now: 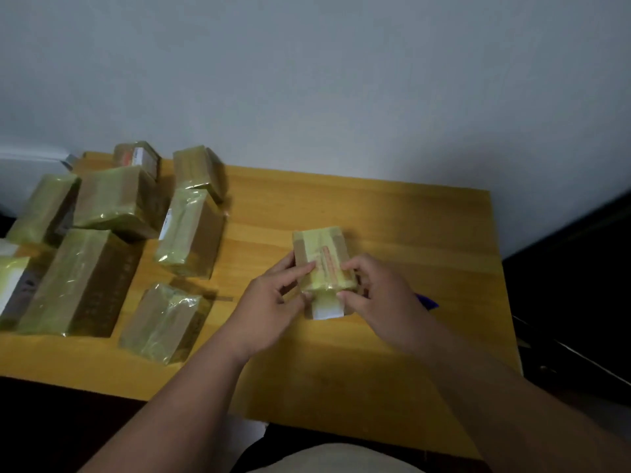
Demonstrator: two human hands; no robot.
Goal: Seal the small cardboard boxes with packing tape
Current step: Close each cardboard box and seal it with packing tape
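Observation:
A small cardboard box (pixel 322 249) lies on the wooden table (pixel 392 213), a yellowish strip of tape running along its top and down its near end. My left hand (pixel 269 302) holds the box's left side, with the index finger on top and the thumb at the near edge. My right hand (pixel 379 298) holds the right side, its fingers curled over the top and its thumb pressing the tape at the near end. A pale flap of tape (pixel 326 310) hangs below the box's near end.
Several taped boxes (pixel 102 233) crowd the left part of the table. A blue object (pixel 426 300) peeks out behind my right hand. The wall stands behind the table. Dark furniture lies to the right.

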